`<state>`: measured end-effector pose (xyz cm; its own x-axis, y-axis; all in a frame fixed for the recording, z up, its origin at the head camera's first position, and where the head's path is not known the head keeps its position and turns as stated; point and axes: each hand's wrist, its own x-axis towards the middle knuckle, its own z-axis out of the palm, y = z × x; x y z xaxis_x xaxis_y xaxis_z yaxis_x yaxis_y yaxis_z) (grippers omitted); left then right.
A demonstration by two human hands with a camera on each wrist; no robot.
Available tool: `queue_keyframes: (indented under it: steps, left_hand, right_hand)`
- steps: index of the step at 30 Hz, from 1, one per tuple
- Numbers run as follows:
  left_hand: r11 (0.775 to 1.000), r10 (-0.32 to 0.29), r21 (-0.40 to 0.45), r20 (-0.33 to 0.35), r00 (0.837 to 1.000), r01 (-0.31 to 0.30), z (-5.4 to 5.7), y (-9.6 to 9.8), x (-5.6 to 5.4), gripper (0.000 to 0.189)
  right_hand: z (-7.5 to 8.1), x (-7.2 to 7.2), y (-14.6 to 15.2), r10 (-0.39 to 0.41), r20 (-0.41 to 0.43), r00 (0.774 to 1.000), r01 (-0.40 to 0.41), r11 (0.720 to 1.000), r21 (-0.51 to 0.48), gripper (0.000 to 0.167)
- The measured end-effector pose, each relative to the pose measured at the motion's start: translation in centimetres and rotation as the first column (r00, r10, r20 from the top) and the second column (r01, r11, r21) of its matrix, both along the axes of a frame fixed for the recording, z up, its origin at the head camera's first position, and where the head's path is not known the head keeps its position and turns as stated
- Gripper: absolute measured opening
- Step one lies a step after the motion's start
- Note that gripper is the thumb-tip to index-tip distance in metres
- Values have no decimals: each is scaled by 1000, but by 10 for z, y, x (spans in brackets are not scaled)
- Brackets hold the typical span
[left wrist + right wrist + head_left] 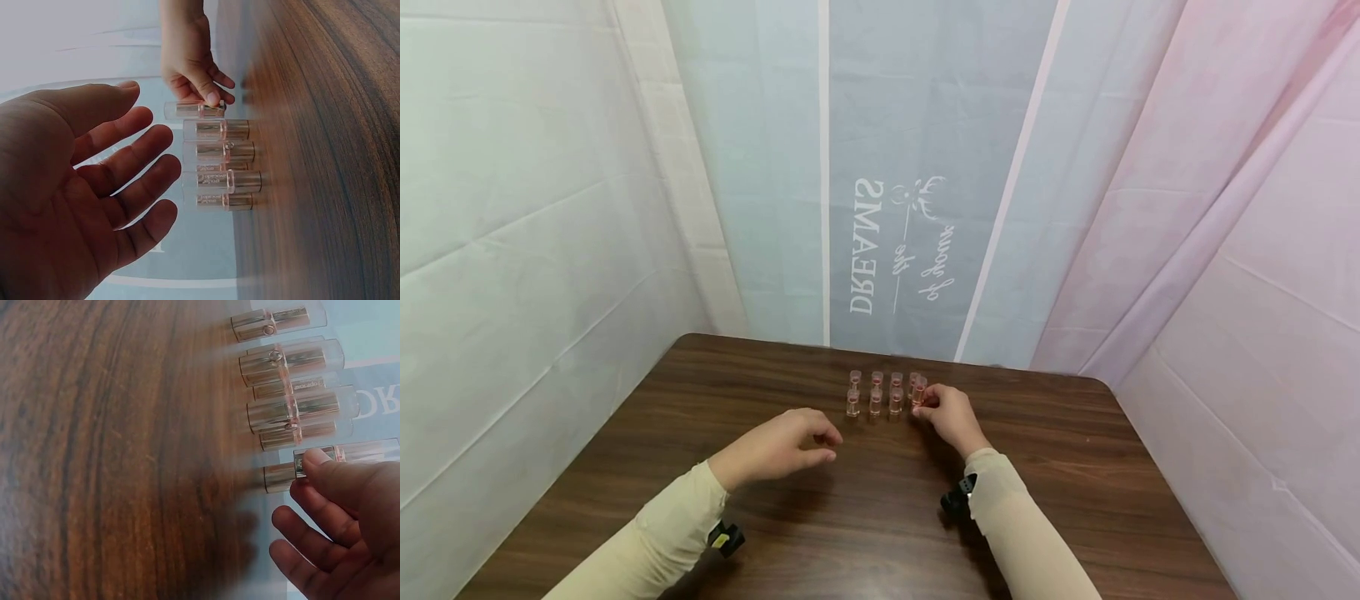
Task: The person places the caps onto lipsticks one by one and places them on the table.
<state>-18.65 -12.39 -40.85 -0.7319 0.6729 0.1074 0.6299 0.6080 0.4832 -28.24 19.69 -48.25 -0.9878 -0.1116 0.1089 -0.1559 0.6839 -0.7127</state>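
Note:
Small lipstick tubes with clear caps and shiny gold bodies stand upright in two rows near the table's far edge, among them the front-left lipstick [853, 404]. At the right end of the rows, my right hand [952, 414] pinches one lipstick [919, 392] between thumb and fingers. Its base sits higher than its neighbours' in the left wrist view, off the tabletop. Behind it stands another lipstick [280, 477], partly covered by the held one in the right wrist view. My left hand [786, 444] hovers left of the rows, fingers loosely bent, holding nothing.
The dark wooden table [880, 517] has rounded far corners. Behind it hangs a blue-grey cloth [925, 125] with white lettering. Pale cloth walls [535, 208] stand at both sides. A black wrist camera [957, 500] is strapped beneath the right sleeve.

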Motion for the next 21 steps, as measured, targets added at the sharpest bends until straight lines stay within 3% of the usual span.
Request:
queue_keyframes:
  steps: [6, 21]
  left_hand:
    - [1000, -23, -8, -39, 999, 22, -2, -1, -1, 15]
    - [999, -18, -30, -7, 1000, 18, -2, -1, 1, 17]
  right_hand:
    - [-4, -1, -1, 0, 3, 1000, 0, 1000, 17, 18]
    - [-7, -8, -5, -28, 33, 999, 25, 997, 71, 18]
